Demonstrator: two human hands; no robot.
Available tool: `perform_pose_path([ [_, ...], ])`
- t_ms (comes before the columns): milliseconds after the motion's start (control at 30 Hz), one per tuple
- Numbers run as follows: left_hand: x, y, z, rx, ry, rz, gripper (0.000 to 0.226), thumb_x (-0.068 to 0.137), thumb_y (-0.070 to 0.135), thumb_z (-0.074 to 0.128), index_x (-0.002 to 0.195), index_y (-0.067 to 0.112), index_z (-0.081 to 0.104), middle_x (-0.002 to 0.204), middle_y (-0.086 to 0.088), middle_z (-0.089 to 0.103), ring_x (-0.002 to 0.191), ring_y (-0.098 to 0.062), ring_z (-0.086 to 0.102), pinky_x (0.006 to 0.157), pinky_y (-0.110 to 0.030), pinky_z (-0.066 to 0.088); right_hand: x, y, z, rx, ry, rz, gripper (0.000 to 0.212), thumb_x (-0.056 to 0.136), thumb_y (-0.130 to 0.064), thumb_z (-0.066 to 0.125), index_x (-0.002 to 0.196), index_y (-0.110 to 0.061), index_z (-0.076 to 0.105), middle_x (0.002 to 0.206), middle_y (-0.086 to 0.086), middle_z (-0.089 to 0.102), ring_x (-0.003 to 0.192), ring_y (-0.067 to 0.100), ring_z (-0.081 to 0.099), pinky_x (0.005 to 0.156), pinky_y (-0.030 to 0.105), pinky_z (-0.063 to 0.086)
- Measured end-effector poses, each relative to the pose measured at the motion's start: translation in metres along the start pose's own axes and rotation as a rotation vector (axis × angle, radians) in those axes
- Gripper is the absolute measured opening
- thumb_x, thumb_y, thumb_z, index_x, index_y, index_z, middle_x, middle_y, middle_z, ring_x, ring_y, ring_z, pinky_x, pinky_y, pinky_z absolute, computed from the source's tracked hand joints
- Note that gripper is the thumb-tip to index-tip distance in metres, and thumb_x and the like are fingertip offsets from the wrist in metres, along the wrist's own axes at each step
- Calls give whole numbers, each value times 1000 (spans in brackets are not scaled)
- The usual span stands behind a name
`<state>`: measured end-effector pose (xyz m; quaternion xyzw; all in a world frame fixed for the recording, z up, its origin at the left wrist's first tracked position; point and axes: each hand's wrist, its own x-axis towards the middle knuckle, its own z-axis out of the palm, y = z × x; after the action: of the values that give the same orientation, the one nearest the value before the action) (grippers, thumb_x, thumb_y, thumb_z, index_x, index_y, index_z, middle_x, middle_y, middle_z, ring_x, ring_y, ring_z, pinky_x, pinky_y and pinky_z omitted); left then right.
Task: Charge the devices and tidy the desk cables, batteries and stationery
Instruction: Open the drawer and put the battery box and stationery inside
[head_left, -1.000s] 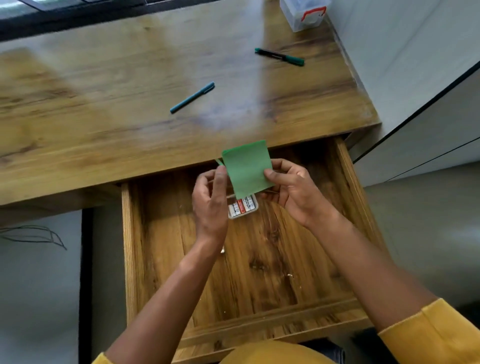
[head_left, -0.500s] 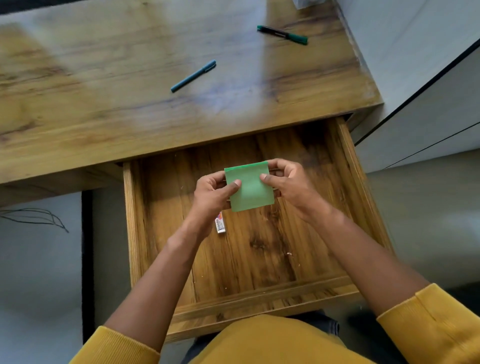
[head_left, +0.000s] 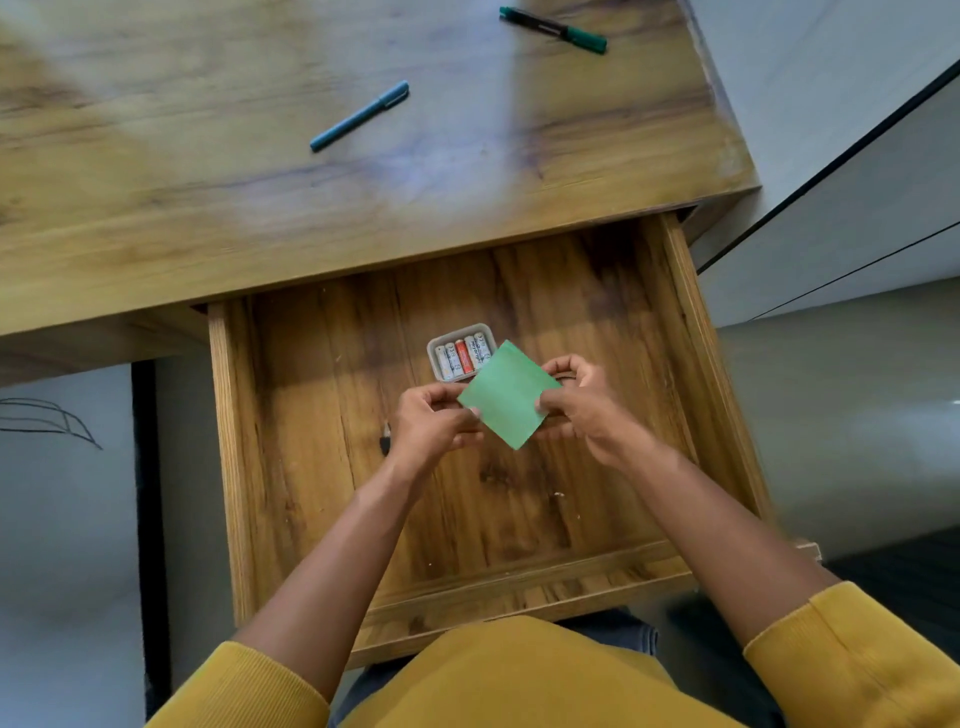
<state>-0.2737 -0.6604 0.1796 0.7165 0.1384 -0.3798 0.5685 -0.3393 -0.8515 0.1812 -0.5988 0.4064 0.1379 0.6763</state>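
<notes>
Two hands hold a green pad (head_left: 506, 393) over the open drawer (head_left: 691, 332). The left hand (head_left: 434, 423) pinches its left edge, and the right hand (head_left: 582, 402) pinches its right edge. A battery box (head_left: 460, 356) sits in the drawer, partly under the pad. Two pens, one blue (head_left: 360, 116) and one green (head_left: 553, 29), lie well apart on the desk (head_left: 156, 182).

One head-worn view only, wide-angle, looking forward and steeply down from above the person's lap. Open drawer (head_left: 519, 514) fills centre frame, close to the lens; desk top (head_left: 260, 171) runs across 10 to 1 o'clock, further off. Forearms enter from 7 and 5 o'clock, both hands meeting near centre. Yellow sweater (head_left: 519, 680) at 6 o'clock, nearest the camera. Floor at 9 o'clock, grey cabinet (head_left: 857, 208) at 2 o'clock. Edges bend and blur.
</notes>
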Motion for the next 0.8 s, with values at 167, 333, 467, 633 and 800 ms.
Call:
perform_pose_path([
  [167, 16, 12, 2, 212, -117, 110, 38, 97, -5, 65, 107, 29, 79, 120, 2, 77, 114, -17, 72, 84, -36, 65, 6, 0, -17, -363, -167, -142, 42, 86, -11, 84, 124, -15, 64, 116, 4, 71, 108, 19, 69, 86, 36, 62],
  [333, 26, 24, 9, 432, -216, 133, 40, 100, -2, 62, 113, 32, 78, 117, 9, 69, 111, -7, 64, 94, -39, 62, 17, -7, -23, -439, -200, -202, 26, 90, -14, 81, 114, -22, 74, 104, 4, 75, 102, 19, 72, 88, 37, 61],
  [467, 30, 19, 18, 393, -110, 204, 27, 100, 11, 72, 125, 21, 74, 114, 0, 73, 107, -15, 72, 87, -44, 66, 20, -10, -32, -442, -131, -194, 9, 95, -11, 76, 103, -15, 76, 102, 3, 76, 97, 18, 74, 84, 35, 63],
  [633, 31, 10, 22, 445, -31, 220, 20, 100, 25, 75, 118, 19, 78, 111, 6, 75, 103, -11, 71, 86, -40, 66, 25, 3, -45, -292, 37, -193, 12, 96, -4, 74, 95, -15, 72, 98, 6, 75, 92, 21, 73, 75, 27, 60],
  [800, 25, 5, 38, 564, 32, 321, 27, 100, 17, 73, 126, 15, 73, 117, 2, 74, 107, -12, 69, 90, -26, 59, 34, 23, -50, -232, 330, -151, 14, 98, -13, 73, 108, -19, 66, 103, -2, 70, 98, 12, 71, 73, 25, 59],
])
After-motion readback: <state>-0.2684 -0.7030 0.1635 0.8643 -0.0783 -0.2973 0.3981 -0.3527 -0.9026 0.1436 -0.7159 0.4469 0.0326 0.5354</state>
